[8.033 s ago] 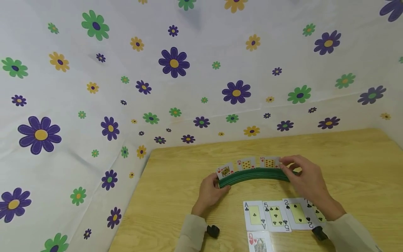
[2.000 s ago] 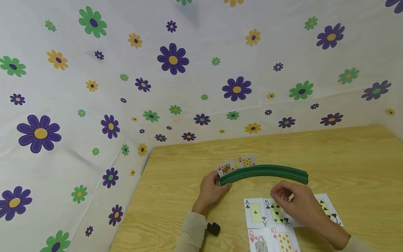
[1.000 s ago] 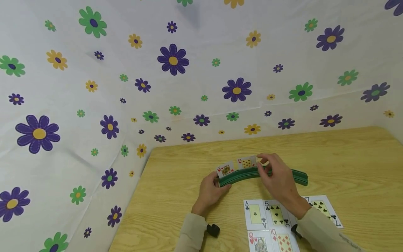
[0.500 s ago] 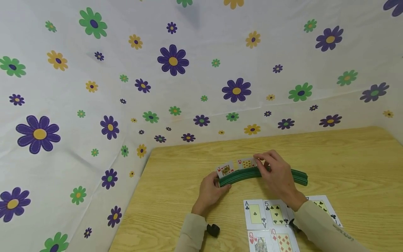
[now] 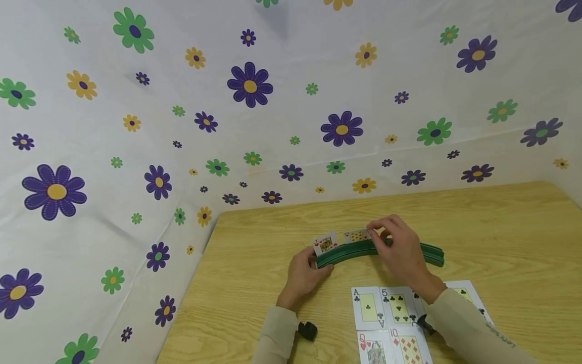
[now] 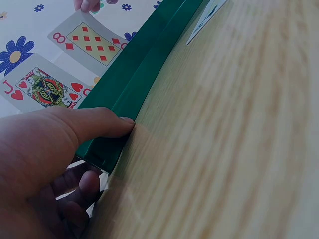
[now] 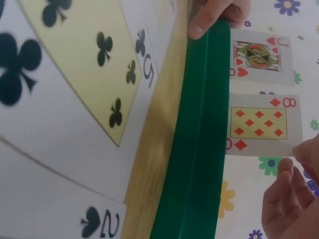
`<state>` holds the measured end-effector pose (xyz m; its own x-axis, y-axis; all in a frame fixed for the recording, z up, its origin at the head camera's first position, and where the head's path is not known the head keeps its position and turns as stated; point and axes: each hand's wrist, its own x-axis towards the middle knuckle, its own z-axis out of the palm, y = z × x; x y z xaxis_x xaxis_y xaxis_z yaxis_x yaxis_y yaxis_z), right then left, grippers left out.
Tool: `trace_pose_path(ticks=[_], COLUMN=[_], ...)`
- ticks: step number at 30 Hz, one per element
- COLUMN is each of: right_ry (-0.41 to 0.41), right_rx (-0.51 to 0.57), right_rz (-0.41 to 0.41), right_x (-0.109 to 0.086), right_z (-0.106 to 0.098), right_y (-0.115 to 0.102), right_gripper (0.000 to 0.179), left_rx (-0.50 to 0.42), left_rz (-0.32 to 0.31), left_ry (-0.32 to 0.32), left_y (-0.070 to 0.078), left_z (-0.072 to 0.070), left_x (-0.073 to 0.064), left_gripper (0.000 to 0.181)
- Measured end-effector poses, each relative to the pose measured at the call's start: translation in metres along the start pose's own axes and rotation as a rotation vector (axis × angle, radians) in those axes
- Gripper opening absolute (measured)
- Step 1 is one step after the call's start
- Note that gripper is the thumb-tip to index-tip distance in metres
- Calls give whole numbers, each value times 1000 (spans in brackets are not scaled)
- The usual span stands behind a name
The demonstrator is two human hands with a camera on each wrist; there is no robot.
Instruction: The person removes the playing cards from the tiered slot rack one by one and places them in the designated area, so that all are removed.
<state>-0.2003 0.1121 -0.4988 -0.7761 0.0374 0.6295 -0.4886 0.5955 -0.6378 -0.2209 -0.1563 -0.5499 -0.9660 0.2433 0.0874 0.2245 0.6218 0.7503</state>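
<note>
A curved green card holder [image 5: 350,253] stands on the table. My left hand [image 5: 303,275] grips its left end, the thumb in front and the fingers behind. In its slot stand the jack of hearts [image 5: 325,243] and, to the right, the eight of diamonds [image 5: 356,236]. My right hand [image 5: 400,247] pinches the eight's outer top corner between thumb and index finger. In the right wrist view the eight of diamonds [image 7: 259,124] leans back, its lower edge at the holder [image 7: 202,129]. The right hand's other fingers [image 7: 279,199] curl loosely, holding nothing.
Face up in front of the holder lie the ace of clubs [image 5: 368,307], five of clubs [image 5: 398,306], a partly hidden two of spades and another clubs card [image 5: 466,290]. Below them are the queen of hearts [image 5: 375,351] and ten of diamonds [image 5: 409,349]. Flowered cloth [image 5: 291,101] hangs behind the table.
The ten of diamonds has gone from the holder to beside the queen. My right hand has come back to the holder and taken the eight's corner, which now tilts back. The left hand stays put.
</note>
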Motion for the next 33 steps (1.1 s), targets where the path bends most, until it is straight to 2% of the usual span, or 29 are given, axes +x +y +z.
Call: trace_pose_path(ticks=[4, 11, 25, 33], right_ry=[-38, -65, 19, 12], right_rx=[27, 35, 70, 64], right_rz=[46, 53, 23, 37], right_x=[2, 1, -1, -12], right_z=[-3, -6, -25, -42], right_y=[-2, -4, -9, -8], right_gripper=[16, 16, 18, 19], left_rx=[1, 0, -3, 3], left_rz=[-1, -3, 5, -3], left_ry=[0, 3, 9, 8], left_y=[-1, -4, -2, -3], left_z=[0, 2, 0, 1], left_x=[0, 0, 1, 1], left_gripper=[44, 45, 45, 44])
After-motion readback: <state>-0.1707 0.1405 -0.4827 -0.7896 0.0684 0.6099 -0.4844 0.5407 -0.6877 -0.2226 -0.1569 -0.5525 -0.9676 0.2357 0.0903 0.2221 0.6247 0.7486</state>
